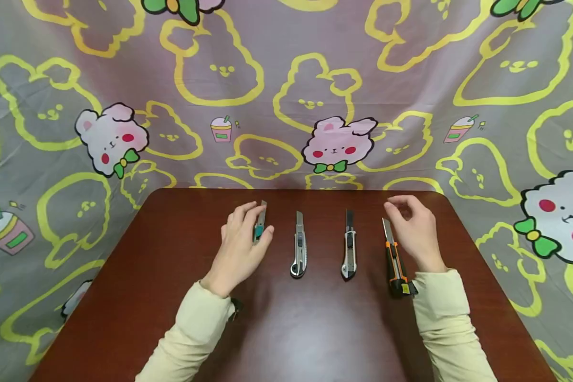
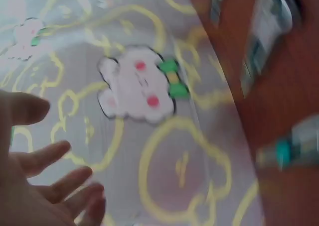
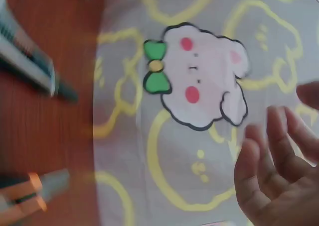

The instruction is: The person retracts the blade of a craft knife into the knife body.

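Several utility knives lie in a row on the table, blades out and pointing away from me. My left hand (image 1: 241, 241) hovers over the leftmost one, a knife with a teal slider (image 1: 259, 232), and partly hides it; its fingers are loosely spread and grip nothing. A silver utility knife (image 1: 300, 249) and a silver one with a black blade (image 1: 349, 257) lie in the middle. On the right is an orange and black utility knife (image 1: 395, 265). Just right of its blade is my right hand (image 1: 416, 231), raised, fingers loosely bent and holding nothing. Both wrist views show the hands apart from the knives.
The dark red-brown wooden table (image 1: 286, 329) has rounded far corners. Behind it and at both sides hangs a grey cloth (image 1: 267, 116) printed with yellow outlines and white rabbits. A dark object (image 1: 237, 307) shows at the left cuff.
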The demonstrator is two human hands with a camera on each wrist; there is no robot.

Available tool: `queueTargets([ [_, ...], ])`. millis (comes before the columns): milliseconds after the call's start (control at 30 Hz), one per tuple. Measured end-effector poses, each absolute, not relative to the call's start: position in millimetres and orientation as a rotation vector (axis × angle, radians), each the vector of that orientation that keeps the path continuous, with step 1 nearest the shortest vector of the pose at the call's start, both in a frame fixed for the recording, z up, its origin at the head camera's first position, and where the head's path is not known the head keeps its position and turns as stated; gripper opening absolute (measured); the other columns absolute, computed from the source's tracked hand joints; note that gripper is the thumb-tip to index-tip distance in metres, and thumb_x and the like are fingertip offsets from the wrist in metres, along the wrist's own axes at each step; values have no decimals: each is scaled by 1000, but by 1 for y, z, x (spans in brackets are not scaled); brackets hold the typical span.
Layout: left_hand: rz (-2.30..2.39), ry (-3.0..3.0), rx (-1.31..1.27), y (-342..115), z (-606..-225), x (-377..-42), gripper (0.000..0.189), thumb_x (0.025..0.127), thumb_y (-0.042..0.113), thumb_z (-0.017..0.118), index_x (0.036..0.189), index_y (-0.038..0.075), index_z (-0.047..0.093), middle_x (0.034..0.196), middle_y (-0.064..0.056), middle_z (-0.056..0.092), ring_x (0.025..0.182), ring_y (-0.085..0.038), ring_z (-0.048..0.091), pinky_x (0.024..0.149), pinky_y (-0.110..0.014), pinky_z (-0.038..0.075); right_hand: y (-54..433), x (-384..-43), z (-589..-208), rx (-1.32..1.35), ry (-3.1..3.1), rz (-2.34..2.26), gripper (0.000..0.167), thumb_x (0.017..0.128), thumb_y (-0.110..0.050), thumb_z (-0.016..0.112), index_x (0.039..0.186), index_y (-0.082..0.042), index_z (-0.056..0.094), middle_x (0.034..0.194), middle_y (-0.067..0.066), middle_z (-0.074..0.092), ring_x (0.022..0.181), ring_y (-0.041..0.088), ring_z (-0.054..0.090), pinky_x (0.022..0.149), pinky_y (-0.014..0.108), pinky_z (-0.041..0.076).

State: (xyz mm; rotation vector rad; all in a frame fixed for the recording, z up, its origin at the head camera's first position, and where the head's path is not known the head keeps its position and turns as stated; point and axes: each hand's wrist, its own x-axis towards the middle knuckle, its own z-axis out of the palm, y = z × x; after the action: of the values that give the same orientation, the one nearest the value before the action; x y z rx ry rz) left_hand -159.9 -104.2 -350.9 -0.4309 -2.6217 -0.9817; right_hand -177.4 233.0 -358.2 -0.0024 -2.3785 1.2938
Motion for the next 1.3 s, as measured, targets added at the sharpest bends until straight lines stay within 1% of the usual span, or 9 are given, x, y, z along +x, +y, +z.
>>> queueTargets([
  [133, -1388, -2475, -391, -80, -359, -154, 28, 93, 18, 60, 121, 13, 62, 122, -5, 57, 108, -20, 56, 89, -36, 50, 247, -171, -365, -214, -2051, 1871, 15, 94, -21, 62, 96, -7, 65, 74, -5, 65, 62, 8, 62, 59, 16, 55],
  [200, -1525, -2436, -387, -66, -367, -151, 24, 93, 15, 61, 116, 14, 65, 113, -4, 61, 96, -17, 60, 81, -30, 52, 255, -168, -373, -268, -2042, 1956, 14, 94, -22, 62, 97, -8, 64, 73, -7, 65, 62, 8, 62, 60, 17, 56],
  [300, -1707, -2466, -429, -46, -384, -144, 20, 95, 17, 59, 115, 16, 64, 106, -2, 67, 88, -15, 65, 74, -23, 53, 268, -164, -390, -281, -2326, 1790, 26, 97, -29, 57, 108, -6, 62, 82, -11, 65, 69, 3, 61, 66, 18, 57],
  [433, -1955, -2506, -564, -18, -411, -137, 20, 98, 14, 55, 115, 11, 63, 101, -9, 71, 90, -24, 69, 77, -21, 56, 280, -161, -417, -272, -2634, 1547, 47, 99, -38, 50, 125, 1, 56, 107, 6, 65, 80, 4, 59, 73, 22, 58],
  [533, -2092, -2504, -599, 4, -429, -133, 21, 97, 9, 53, 115, 4, 63, 101, -15, 70, 90, -30, 69, 75, -19, 55, 286, -161, -434, -322, -2677, 1561, 51, 99, -39, 49, 128, 2, 53, 122, 22, 59, 87, 13, 59, 74, 23, 57],
  [733, -2199, -2572, -575, 50, -458, -126, 28, 92, 7, 55, 118, 2, 63, 103, -20, 70, 81, -24, 67, 60, -23, 56, 290, -167, -452, -349, -2758, 1524, 53, 98, -39, 52, 130, 4, 51, 120, 26, 59, 92, 31, 62, 72, 32, 59],
  [867, -2154, -2659, -533, 81, -473, -126, 35, 90, 15, 59, 121, 0, 61, 104, -14, 70, 84, -15, 66, 64, -21, 54, 291, -168, -455, -345, -2824, 1473, 54, 98, -38, 53, 131, 5, 50, 121, 28, 59, 86, 32, 64, 67, 32, 58],
  [1000, -2022, -2713, -459, 108, -485, -129, 44, 85, 19, 66, 124, -1, 58, 107, -9, 65, 85, -11, 65, 70, -18, 51, 295, -165, -458, -400, -2880, 1460, 53, 97, -34, 54, 130, 6, 49, 116, 28, 60, 73, 25, 62, 61, 29, 55],
  [1300, -1742, -2896, -472, 146, -496, -138, 61, 78, 15, 73, 131, -4, 50, 105, -5, 53, 77, -5, 54, 76, -18, 48, 304, -161, -458, -435, -3000, 1427, 54, 96, -32, 55, 129, 10, 46, 113, 30, 59, 85, 27, 64, 62, 38, 62],
])
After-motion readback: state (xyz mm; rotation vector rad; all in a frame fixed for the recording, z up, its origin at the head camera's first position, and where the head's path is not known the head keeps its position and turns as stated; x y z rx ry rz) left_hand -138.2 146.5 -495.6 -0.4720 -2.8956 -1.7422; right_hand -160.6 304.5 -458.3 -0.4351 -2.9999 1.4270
